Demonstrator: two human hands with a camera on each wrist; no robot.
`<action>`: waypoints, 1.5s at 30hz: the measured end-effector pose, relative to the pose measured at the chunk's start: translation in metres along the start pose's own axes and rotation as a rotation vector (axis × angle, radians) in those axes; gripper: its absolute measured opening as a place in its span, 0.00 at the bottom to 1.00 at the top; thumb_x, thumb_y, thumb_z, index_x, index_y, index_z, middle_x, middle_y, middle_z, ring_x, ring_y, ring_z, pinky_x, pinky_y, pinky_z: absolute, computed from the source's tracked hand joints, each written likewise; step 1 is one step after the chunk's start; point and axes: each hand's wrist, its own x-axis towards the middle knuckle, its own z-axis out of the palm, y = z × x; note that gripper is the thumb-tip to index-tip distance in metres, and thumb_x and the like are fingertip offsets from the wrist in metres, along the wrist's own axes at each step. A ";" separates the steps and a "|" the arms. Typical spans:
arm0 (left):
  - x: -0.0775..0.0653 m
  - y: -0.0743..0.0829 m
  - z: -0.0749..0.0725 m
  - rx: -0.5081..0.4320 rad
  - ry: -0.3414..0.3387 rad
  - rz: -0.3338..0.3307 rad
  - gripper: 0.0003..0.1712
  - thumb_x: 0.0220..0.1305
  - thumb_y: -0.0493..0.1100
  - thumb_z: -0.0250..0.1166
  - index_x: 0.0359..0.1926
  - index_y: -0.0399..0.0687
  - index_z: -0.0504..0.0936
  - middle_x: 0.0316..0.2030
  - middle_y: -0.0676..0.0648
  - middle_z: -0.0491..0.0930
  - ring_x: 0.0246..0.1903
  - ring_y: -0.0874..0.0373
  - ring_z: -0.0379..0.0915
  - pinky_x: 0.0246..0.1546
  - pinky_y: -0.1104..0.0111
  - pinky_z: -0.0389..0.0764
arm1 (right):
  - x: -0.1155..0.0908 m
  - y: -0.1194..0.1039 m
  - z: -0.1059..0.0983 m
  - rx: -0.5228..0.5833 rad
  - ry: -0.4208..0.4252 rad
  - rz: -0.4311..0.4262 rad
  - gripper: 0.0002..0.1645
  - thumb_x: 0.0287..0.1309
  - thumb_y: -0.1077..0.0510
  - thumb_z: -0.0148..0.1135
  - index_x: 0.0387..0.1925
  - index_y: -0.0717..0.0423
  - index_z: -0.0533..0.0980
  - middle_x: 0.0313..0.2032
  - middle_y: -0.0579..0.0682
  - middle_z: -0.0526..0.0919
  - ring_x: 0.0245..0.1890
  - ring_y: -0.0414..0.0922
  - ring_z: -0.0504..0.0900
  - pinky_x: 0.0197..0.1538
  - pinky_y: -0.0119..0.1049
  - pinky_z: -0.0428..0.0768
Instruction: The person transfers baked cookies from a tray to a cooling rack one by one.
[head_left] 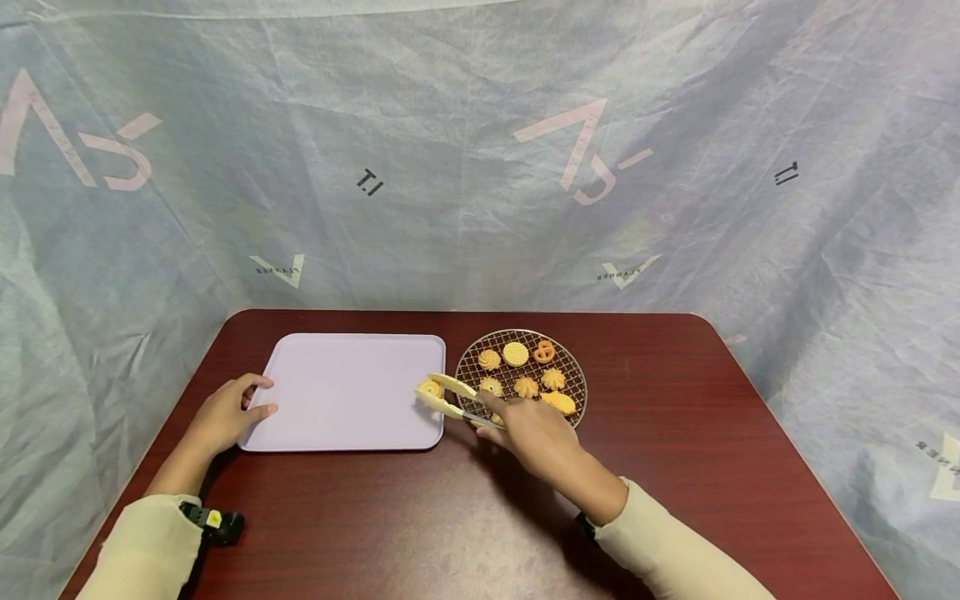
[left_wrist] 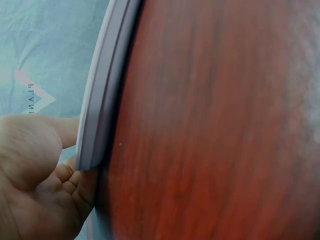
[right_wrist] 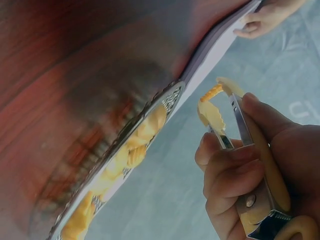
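My right hand (head_left: 536, 437) grips a pair of cream-tipped metal tongs (right_wrist: 243, 122). Pinched between the tong tips is a small golden cookie (head_left: 430, 387), held over the right end of a pale lilac tray (head_left: 337, 392). At the tray's left side, my left hand (head_left: 225, 412) holds the rim between thumb and fingers; the left wrist view shows the rim (left_wrist: 97, 100) from the side. A round wire rack (head_left: 581, 367) stands just right of the tray, partly covered by my right hand. On it lie several cookies, among them a pretzel (head_left: 543, 352) and a round one (head_left: 516, 354).
Everything stands on a dark red wooden table (head_left: 360, 525). Grey printed cloth (head_left: 450, 167) hangs behind the table and along both sides. A black strap with a small device (head_left: 217, 525) sits on the left wrist.
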 end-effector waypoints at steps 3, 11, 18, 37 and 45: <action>0.000 0.000 0.000 -0.001 0.000 -0.001 0.25 0.67 0.41 0.70 0.60 0.35 0.75 0.38 0.37 0.71 0.38 0.44 0.68 0.35 0.58 0.66 | -0.003 0.004 -0.002 0.005 -0.004 0.032 0.33 0.64 0.36 0.66 0.67 0.42 0.76 0.28 0.50 0.85 0.29 0.52 0.86 0.26 0.47 0.80; -0.001 0.001 -0.001 -0.001 -0.003 -0.001 0.25 0.68 0.41 0.70 0.60 0.35 0.75 0.38 0.37 0.71 0.38 0.45 0.67 0.35 0.58 0.65 | -0.008 0.017 -0.004 0.004 -0.016 0.066 0.32 0.64 0.37 0.67 0.66 0.42 0.77 0.31 0.54 0.87 0.29 0.55 0.87 0.26 0.48 0.80; -0.001 0.001 -0.002 0.000 0.006 0.003 0.25 0.67 0.41 0.70 0.60 0.35 0.75 0.38 0.37 0.71 0.38 0.44 0.68 0.35 0.58 0.66 | -0.011 0.030 -0.005 0.023 -0.035 0.137 0.35 0.64 0.36 0.66 0.69 0.42 0.76 0.38 0.56 0.89 0.37 0.59 0.88 0.29 0.51 0.82; 0.000 0.000 -0.001 0.003 -0.002 0.002 0.25 0.68 0.41 0.70 0.60 0.35 0.75 0.39 0.36 0.72 0.39 0.43 0.69 0.35 0.58 0.67 | 0.002 0.046 0.008 -0.032 -0.021 0.163 0.36 0.65 0.36 0.65 0.69 0.47 0.75 0.37 0.60 0.88 0.34 0.58 0.87 0.30 0.52 0.83; 0.001 -0.002 0.000 0.005 0.002 -0.001 0.25 0.67 0.41 0.70 0.60 0.36 0.75 0.40 0.36 0.72 0.40 0.43 0.69 0.35 0.58 0.67 | 0.004 0.047 0.009 -0.039 -0.029 0.163 0.38 0.64 0.35 0.65 0.69 0.49 0.75 0.37 0.61 0.88 0.32 0.58 0.87 0.28 0.51 0.82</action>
